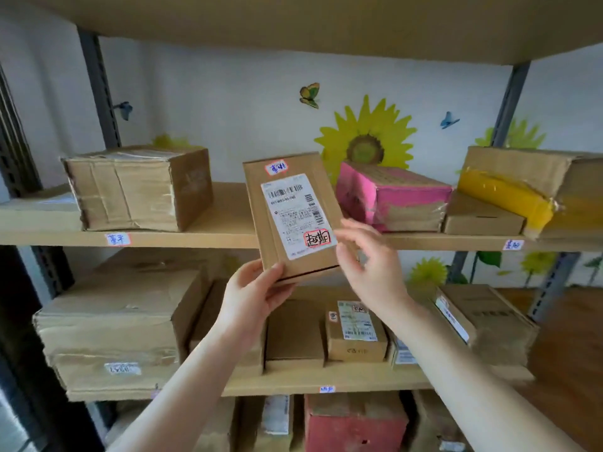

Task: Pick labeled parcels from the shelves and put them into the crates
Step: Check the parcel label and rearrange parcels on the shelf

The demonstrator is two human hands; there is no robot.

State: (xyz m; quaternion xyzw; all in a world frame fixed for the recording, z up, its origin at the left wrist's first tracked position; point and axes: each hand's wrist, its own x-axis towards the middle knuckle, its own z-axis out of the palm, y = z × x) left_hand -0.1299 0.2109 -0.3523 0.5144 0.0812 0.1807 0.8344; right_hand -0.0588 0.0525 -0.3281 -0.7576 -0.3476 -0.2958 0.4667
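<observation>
Flat brown parcel (290, 220), barcode label (298, 213) outward, upright, slightly tilted; left hand (251, 295) pinches lower corner, right hand (368, 265) fingertips beside right edge.

Two bare hands in shot: the left hand (253, 290) just under the labeled parcel (290, 216), the right hand (368, 262) at that parcel's lower right. Left forearm (195, 370) and right forearm (456, 353) are bare as far as they show. Slim fingers (350, 228), nails too blurred to read.
</observation>
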